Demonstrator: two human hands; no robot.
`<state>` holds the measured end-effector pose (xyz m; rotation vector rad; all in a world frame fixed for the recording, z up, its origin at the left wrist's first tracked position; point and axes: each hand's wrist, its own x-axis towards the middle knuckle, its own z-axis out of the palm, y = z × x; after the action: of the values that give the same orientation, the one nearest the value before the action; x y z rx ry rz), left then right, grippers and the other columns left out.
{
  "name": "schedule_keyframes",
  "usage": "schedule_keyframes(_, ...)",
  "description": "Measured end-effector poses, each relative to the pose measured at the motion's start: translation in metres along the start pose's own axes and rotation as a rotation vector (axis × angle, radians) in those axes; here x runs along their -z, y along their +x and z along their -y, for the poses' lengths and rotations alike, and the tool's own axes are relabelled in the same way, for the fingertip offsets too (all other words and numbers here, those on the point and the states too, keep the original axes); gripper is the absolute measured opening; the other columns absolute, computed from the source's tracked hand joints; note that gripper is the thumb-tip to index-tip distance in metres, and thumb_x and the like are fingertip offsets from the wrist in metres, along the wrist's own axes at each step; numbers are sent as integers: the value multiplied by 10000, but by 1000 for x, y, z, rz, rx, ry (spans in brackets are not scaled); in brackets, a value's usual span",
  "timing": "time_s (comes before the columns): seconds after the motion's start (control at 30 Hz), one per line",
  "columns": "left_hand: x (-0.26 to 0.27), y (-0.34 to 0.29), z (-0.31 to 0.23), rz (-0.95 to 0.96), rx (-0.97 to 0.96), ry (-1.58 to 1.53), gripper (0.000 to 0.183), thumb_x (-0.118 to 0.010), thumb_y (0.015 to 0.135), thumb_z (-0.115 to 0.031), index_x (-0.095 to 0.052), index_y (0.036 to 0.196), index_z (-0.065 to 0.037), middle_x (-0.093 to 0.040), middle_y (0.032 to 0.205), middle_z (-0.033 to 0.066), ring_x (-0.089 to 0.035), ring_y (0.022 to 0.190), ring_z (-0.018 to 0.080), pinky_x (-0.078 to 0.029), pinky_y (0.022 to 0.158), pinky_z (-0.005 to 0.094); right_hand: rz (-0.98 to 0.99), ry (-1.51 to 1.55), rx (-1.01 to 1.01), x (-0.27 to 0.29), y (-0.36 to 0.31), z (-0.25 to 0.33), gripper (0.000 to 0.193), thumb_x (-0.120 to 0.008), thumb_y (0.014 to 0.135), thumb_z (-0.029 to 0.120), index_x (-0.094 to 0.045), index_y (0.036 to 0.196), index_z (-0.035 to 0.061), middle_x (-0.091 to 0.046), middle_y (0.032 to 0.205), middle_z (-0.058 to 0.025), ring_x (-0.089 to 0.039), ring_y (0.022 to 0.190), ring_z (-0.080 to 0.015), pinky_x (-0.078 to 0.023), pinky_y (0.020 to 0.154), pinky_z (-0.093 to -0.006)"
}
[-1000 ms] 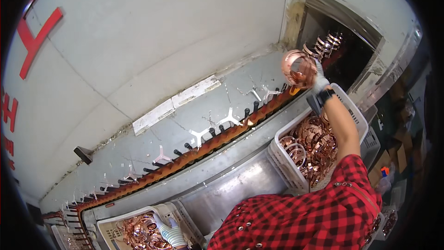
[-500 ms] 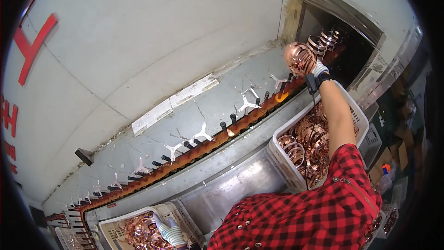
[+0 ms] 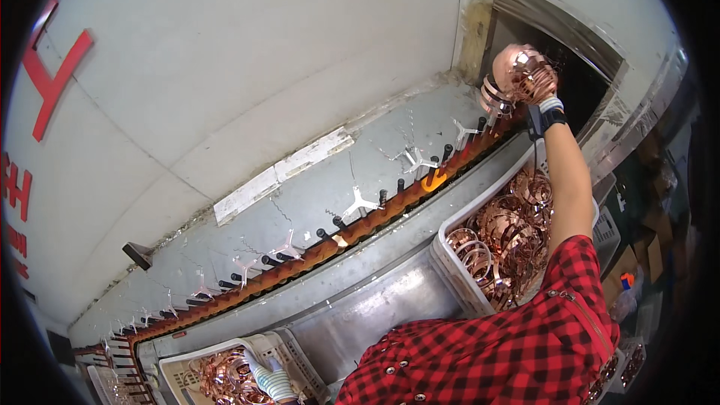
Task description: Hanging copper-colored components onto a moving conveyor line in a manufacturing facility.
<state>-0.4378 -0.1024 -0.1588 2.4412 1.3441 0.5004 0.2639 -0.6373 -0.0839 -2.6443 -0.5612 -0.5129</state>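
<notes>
Copper gleams across this scene. The right hand (image 3: pixel 541 109), gloved with a dark wrist strap, is stretched up to the far right end of the conveyor (image 3: pixel 315 251), its fingers closed around a shiny copper-coloured part (image 3: pixel 523 73), a rounded, ribbed shell of polished metal. Just below and left of that part sits a stack of copper rings (image 3: pixel 495 99) already on the line beside the dark opening (image 3: pixel 581 79) in the wall. The conveyor is a long rust-orange chain track with black pegs (image 3: pixel 324 233) standing along it and pale three-armed metal holders (image 3: pixel 360 202) set behind them.

The left hand (image 3: pixel 270 381), in a striped knit glove, rests down in a white plastic crate (image 3: pixel 289 352) at the near left corner, among loose copper rings; its fingers look curled over the pile, though the rim distortion makes it hard to say whether they hold one. A second white crate (image 3: pixel 454 266), slotted at its sides, stands under the right arm and is heaped with curved copper bands and hoops (image 3: pixel 502 232). Between the crates runs a dull steel trough (image 3: pixel 382 307). The sleeve (image 3: pixel 510 352) is red and black check cloth.
</notes>
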Motion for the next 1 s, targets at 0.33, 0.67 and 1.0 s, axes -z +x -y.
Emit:
schedule_keyframes(0.33, -24, 0, 35, 19, 56, -93, 715, -549, 762, 63, -255, 1412, 9, -366, 1412, 208, -386, 1291, 304, -313, 1069, 347, 224, 766, -115, -52, -18, 54, 444, -446, 914, 306, -467, 1280, 57, -518, 1276, -82, -531, 1106, -217, -423, 967, -356)
schedule_keyframes(0.67, -41, 10, 60, 62, 91, -150, 659, -523, 833, 22, -226, 1421, 4, -309, 1449, 194, -338, 1321, 304, -264, 1098, 347, 113, 1635, 21, 77, -164, 27, 354, -402, 977, 189, -431, 1298, 41, -526, 1251, -62, -556, 1059, -182, -494, 919, -355)
schedule_keyframes(1.0, -37, 4, 73, 96, 65, -106, 688, -502, 858, 39, -165, 1451, -51, -251, 1476, 162, -336, 1314, 272, -293, 1090, 350, -245, 1687, -471, 68, -278, 38, 316, -434, 967, 250, -520, 1199, 53, -588, 1127, -57, -589, 966, -171, -558, 802, -368)
